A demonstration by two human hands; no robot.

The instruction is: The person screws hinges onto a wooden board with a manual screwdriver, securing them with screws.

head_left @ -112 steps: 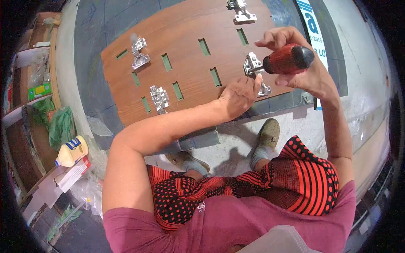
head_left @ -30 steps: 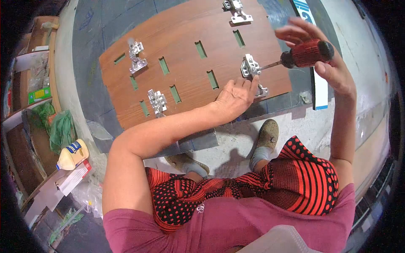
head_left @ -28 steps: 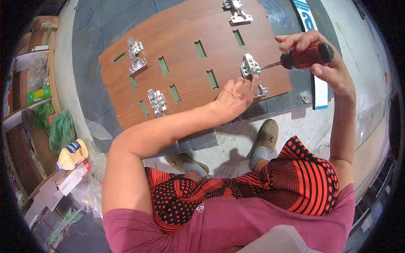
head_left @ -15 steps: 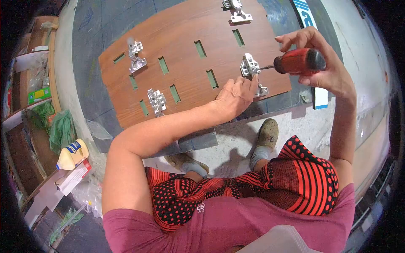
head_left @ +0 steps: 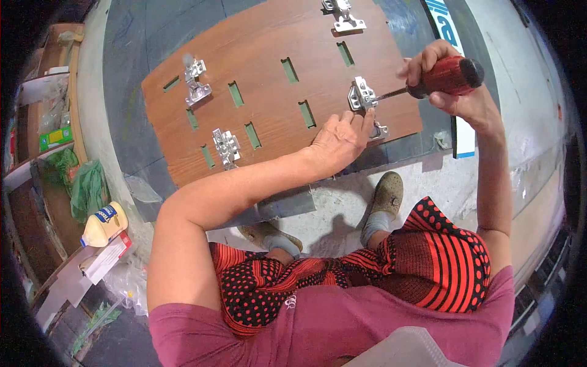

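Observation:
My right hand grips the red-and-black handle of a screwdriver. Its shaft points left, with the tip at a metal cabinet hinge on a brown wooden board. My left hand has its fingers bunched against that same hinge and steadies it; its fingertips cover part of the hinge's lower arm. More hinges sit on the board: one at the upper left, one at the lower left and one at the top right. Several slots with green inside run across the board.
Under the board is a dark work surface. A white-and-blue lettered strip lies along its right side. At the left are wooden shelves, a green plastic bag and a pale yellow bottle. My feet stand below the front edge.
My right hand has turned around the screwdriver handle, and the handle has shifted slightly right and up. More of the shaft shows. My left hand stays on the hinge.

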